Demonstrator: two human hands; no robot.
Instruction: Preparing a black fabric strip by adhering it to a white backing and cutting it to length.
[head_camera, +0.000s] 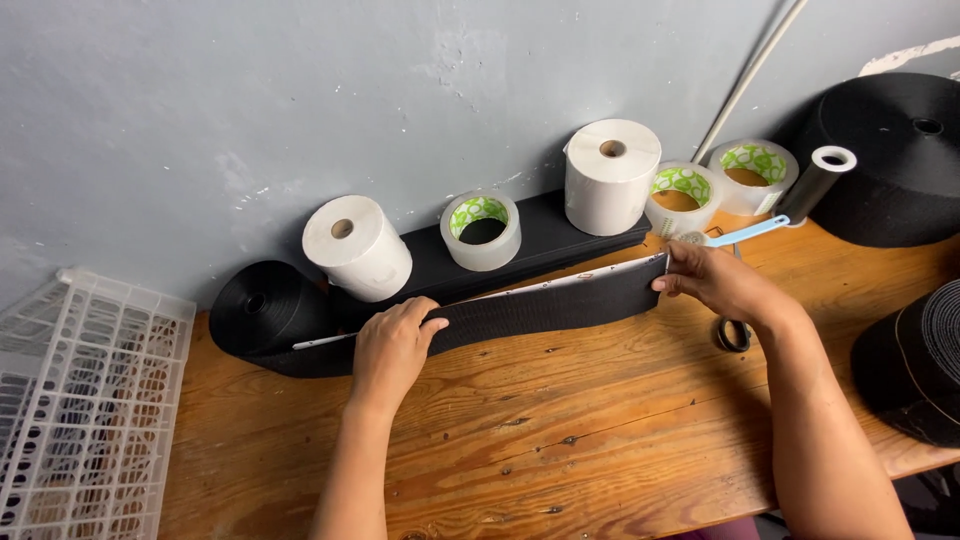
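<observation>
In the head view we see the left hand (392, 347) lying palm down on a black strap (545, 303), fingers together and pressing it flat against the wooden table (560, 440). The right hand (712, 280), at 3 o'clock from the left, pinches the strap's free end between thumb and fingers, and a white ruler (580, 278) runs along the strap's top edge between the two hands. The strap stretches across the table and feeds back to a black roll (268, 308) at 9 o'clock from the left hand. Along the wall at 12 o'clock sit a tilted white paper roll (355, 247), a clear tape roll (481, 230), an upright white paper roll (610, 176) and two more tape rolls (718, 190). Black-handled scissors (733, 332) lie just under the right wrist. A big black spool (893, 160) stands at 2 o'clock, another dark spool (915, 365) at 4 o'clock, and a white crate (75, 400) at 8 o'clock, off the table's edge.
</observation>
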